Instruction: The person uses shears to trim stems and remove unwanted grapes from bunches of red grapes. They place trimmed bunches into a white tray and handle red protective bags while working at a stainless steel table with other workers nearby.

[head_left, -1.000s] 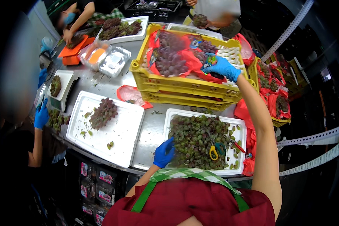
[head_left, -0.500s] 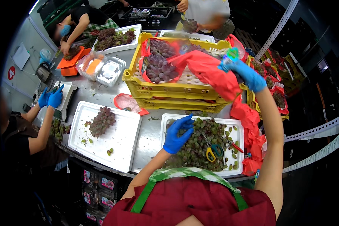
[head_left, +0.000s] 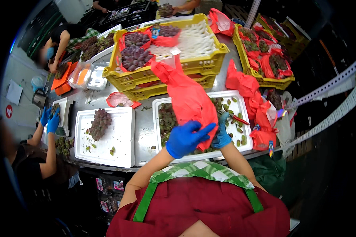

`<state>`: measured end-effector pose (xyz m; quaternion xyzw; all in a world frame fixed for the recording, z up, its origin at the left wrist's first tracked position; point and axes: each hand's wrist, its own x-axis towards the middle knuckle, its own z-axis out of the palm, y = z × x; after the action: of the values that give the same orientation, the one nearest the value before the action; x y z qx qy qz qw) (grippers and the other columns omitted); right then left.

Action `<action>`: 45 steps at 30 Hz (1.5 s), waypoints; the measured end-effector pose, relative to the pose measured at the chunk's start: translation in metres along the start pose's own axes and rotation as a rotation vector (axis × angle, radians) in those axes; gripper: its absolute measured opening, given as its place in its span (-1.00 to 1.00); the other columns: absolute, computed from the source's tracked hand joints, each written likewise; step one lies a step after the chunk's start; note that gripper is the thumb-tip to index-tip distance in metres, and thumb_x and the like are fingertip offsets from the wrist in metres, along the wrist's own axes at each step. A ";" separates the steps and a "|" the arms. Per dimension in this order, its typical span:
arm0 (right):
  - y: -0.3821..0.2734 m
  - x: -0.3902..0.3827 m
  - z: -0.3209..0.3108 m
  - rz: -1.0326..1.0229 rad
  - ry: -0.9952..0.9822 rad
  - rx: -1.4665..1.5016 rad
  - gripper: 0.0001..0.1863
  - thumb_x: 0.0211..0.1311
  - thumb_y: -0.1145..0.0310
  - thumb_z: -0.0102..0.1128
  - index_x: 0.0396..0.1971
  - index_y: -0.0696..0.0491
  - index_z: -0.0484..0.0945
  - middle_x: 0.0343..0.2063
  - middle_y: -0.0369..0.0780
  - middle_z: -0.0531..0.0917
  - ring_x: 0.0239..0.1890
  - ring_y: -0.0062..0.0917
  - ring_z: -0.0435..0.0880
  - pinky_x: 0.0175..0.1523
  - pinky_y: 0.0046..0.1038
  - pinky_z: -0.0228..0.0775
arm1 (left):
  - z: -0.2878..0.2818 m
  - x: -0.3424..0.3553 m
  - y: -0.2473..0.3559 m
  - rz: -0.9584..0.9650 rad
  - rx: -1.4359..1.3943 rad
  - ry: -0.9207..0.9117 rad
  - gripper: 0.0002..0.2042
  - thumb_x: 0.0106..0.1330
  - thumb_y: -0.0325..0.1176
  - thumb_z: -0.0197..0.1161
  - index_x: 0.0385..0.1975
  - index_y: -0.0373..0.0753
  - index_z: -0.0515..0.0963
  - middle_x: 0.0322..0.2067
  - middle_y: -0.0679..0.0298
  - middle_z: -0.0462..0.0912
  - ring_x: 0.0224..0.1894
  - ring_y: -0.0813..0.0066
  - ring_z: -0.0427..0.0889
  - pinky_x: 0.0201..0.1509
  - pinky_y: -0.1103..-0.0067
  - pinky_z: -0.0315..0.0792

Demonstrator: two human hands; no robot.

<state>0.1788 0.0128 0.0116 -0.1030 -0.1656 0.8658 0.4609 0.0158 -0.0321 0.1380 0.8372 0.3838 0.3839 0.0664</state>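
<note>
The dark-blue-gloved left hand (head_left: pixel 189 138) grasps a long red paper wrapper (head_left: pixel 189 100) above a white rectangular tray (head_left: pixel 241 110); whether the light-blue-gloved right hand (head_left: pixel 222 133) grips it cannot be told.

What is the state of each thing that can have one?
Held wrapper: raised over right tray, contents hidden
Left hand: gloved, touching held wrapper
Right hand: gloved, partly behind held wrapper
Right tray: holding grapes, partly hidden
Left tray: holding one bunch, loose bits
Top crate: partly filled, white padding exposed
</note>
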 end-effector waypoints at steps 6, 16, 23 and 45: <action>0.008 -0.008 0.038 -0.131 -0.382 0.392 -0.28 0.12 -0.26 -0.26 0.17 -0.07 0.15 0.06 -0.17 0.33 0.09 -0.41 0.31 0.14 -0.28 0.18 | -0.033 0.044 -0.022 -0.052 -0.020 0.274 -0.57 -0.17 -0.58 0.20 -0.19 -0.11 0.57 -0.56 0.31 0.51 -0.42 0.41 0.46 -0.32 0.58 0.37; -0.046 -0.051 0.015 -0.301 -0.275 0.171 -0.48 0.30 0.14 -0.29 0.22 0.00 0.04 0.13 -0.22 0.26 0.12 -0.40 0.28 0.17 -0.30 0.17 | 0.044 0.186 0.004 0.292 -0.276 0.555 -0.71 -0.01 -0.63 0.21 -0.23 -0.28 0.54 -0.38 0.25 0.58 -0.36 0.41 0.44 -0.22 0.59 0.34; -0.056 -0.087 0.007 -0.448 0.148 -0.429 -0.53 0.30 0.29 -0.34 0.18 0.11 0.07 0.08 -0.13 0.32 0.07 -0.32 0.34 0.15 -0.27 0.23 | 0.242 0.242 -0.023 0.588 -0.394 0.040 -0.82 0.02 -0.34 0.19 -0.34 0.00 0.53 -0.48 0.29 0.51 -0.40 0.30 0.48 -0.35 0.42 0.27; -0.092 -0.029 0.052 0.395 0.329 -0.197 -0.46 0.21 0.10 -0.10 0.12 0.09 0.23 0.06 -0.16 0.38 0.08 -0.41 0.39 0.18 -0.42 0.19 | 0.083 0.005 -0.038 -1.153 -1.555 0.355 -0.38 0.24 0.07 -0.10 0.22 -0.14 0.04 0.20 0.22 0.14 0.16 0.24 0.24 0.20 0.33 0.17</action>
<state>0.2474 0.0267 0.0958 -0.3166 -0.1485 0.8904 0.2914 0.0531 0.0130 0.0676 0.1751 0.3781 0.5583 0.7174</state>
